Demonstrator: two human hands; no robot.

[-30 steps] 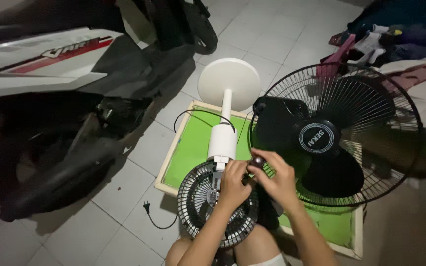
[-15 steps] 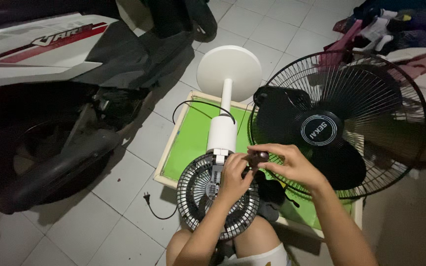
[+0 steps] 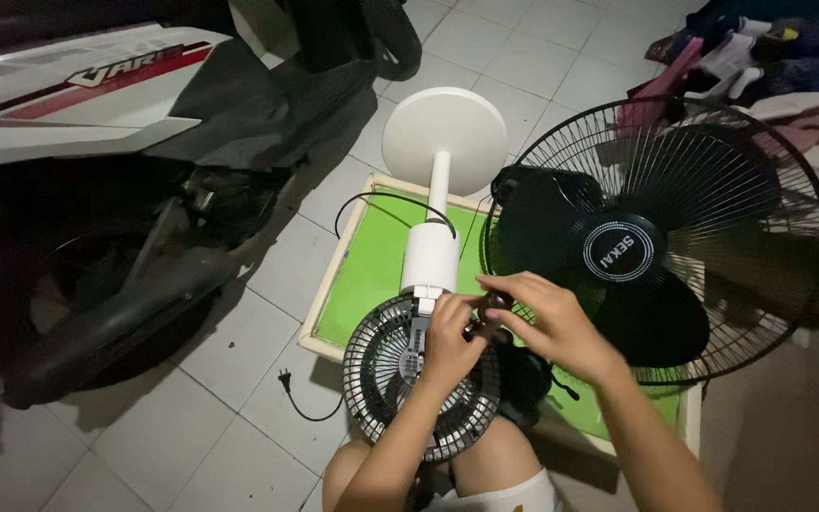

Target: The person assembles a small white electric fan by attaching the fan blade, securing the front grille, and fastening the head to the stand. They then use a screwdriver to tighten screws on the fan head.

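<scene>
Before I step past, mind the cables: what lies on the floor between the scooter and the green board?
In the head view, a black plug and cord on pale tiles between scooter and green board.

Home floor used as a repair spot.
A parked scooter stands on pale floor tiles, clothes lie heaped nearby, and household fans sit about.

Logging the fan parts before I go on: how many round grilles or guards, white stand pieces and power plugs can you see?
Round grilles: 2, the small rear guard under the left hand and the large black fan cage beside the right hand.
White stand pieces: 1, the white stand.
Power plugs: 1, the plug on the floor tiles.
Total: 4.
</scene>
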